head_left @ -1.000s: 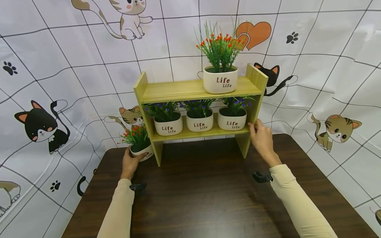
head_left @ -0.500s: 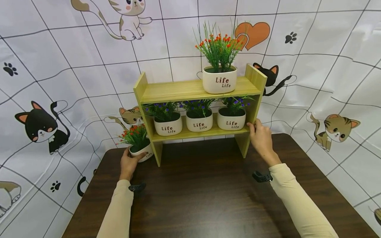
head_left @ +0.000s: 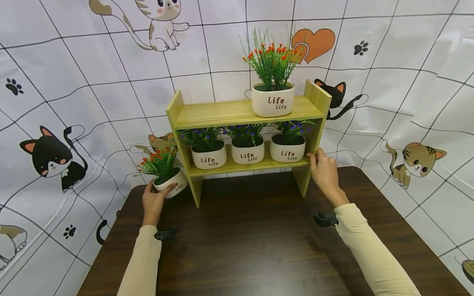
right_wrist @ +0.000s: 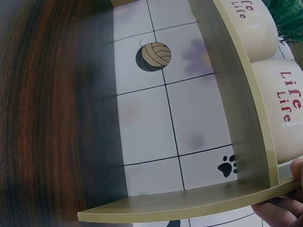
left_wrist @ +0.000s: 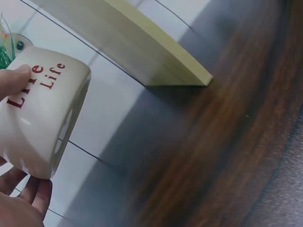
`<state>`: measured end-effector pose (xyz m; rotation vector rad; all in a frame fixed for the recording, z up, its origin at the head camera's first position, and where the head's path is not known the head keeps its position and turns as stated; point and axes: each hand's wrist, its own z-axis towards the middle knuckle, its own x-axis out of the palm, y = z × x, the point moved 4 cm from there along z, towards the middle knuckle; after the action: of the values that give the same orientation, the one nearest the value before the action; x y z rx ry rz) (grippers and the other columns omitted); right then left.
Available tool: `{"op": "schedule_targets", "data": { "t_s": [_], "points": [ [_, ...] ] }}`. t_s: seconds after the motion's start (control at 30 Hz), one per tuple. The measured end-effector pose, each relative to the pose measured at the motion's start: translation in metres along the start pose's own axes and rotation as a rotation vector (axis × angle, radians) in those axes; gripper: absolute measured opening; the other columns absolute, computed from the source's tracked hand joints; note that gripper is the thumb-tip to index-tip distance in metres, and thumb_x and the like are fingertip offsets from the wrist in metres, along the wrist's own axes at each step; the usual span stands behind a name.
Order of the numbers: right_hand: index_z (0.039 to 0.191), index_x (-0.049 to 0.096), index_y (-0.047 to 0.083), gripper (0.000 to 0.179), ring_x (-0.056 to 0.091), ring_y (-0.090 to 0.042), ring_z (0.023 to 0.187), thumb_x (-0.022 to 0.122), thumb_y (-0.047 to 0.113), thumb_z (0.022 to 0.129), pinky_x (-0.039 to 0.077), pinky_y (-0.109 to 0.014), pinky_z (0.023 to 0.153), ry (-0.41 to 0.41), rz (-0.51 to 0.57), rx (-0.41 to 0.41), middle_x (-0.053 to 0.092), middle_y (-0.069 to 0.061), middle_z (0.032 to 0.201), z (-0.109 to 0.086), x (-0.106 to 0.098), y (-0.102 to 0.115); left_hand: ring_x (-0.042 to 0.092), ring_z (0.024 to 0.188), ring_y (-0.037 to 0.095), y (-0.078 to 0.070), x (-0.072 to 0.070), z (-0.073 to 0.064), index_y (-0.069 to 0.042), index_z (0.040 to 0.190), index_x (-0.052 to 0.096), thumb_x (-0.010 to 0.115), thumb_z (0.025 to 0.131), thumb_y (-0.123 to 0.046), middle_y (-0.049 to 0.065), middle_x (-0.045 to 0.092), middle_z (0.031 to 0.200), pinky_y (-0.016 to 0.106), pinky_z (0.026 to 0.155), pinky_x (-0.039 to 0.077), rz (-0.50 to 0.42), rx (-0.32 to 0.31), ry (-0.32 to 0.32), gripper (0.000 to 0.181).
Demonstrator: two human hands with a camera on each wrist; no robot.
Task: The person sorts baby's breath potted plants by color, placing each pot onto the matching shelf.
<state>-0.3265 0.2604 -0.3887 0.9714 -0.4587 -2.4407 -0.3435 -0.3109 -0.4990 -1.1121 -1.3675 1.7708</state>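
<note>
My left hand (head_left: 153,204) grips a white oval flowerpot (head_left: 177,183) marked "Life", planted with red flowers and green leaves, left of the wooden shelf (head_left: 218,110). The pot is tilted, and its underside shows in the left wrist view, thumb on the lettered face and fingers on the opposite side. My right hand (head_left: 326,174) pinches the front edge of the shelf's right side panel (right_wrist: 189,208), level with the lower board. On that board stand three white pots with purple flowers, among them the right one (head_left: 288,149). One pot with orange flowers (head_left: 273,102) stands on the top board.
The shelf stands on a dark brown wooden table (head_left: 244,242), close to a white wall covering (head_left: 222,45) with grid lines and cartoon cats. Its left side panel (left_wrist: 156,47) is beside the held pot.
My left hand has moved left and slightly up with the flowerpot, which now leans more and stands farther from the shelf's side panel. The right hand and shelf have stayed put.
</note>
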Motion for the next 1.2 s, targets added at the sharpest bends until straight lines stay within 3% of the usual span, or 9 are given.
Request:
{"op": "schedule_targets", "data": {
  "t_s": [0.2, 0.5, 0.9, 1.2],
  "points": [
    [0.089, 0.058, -0.006, 0.026, 0.055, -0.038, 0.051, 0.067, 0.012, 0.106, 0.043, -0.049, 0.049, -0.013, 0.008, -0.002, 0.060, -0.021, 0.061, 0.000, -0.002, 0.003, 0.060, 0.116, 0.011, -0.020, -0.010, -0.004, -0.017, 0.158, 0.052, 0.088, 0.088, -0.049, 0.010, 0.064, 0.140, 0.018, 0.089, 0.048, 0.003, 0.047, -0.054, 0.085],
    [0.089, 0.058, -0.006, 0.026, 0.054, -0.036, 0.051, 0.066, 0.012, 0.106, 0.041, -0.045, 0.048, -0.012, 0.007, 0.014, 0.059, -0.021, 0.062, -0.001, -0.003, 0.003, 0.060, 0.116, 0.016, -0.042, -0.022, -0.014, -0.022, 0.153, 0.058, 0.088, 0.086, -0.052, 0.006, 0.065, 0.133, 0.020, 0.084, 0.049, 0.067, 0.127, -0.090, 0.079],
    [0.089, 0.058, -0.007, 0.025, 0.056, -0.038, 0.052, 0.067, 0.010, 0.105, 0.042, -0.049, 0.049, -0.026, 0.007, -0.001, 0.061, -0.022, 0.062, -0.001, -0.002, 0.005, 0.056, 0.101, 0.009, -0.080, -0.037, -0.033, -0.020, 0.158, 0.051, 0.089, 0.087, -0.043, 0.004, 0.057, 0.135, 0.014, 0.076, 0.048, 0.019, 0.190, -0.135, 0.084],
    [0.089, 0.058, -0.007, 0.026, 0.053, -0.035, 0.050, 0.066, 0.010, 0.106, 0.037, -0.039, 0.048, -0.011, 0.007, 0.002, 0.060, -0.021, 0.062, -0.001, -0.001, 0.004, 0.053, 0.101, 0.006, -0.105, -0.043, -0.043, -0.020, 0.157, 0.051, 0.091, 0.086, -0.035, -0.009, 0.054, 0.125, 0.014, 0.075, 0.049, -0.045, 0.236, -0.170, 0.083]
  ]
}}
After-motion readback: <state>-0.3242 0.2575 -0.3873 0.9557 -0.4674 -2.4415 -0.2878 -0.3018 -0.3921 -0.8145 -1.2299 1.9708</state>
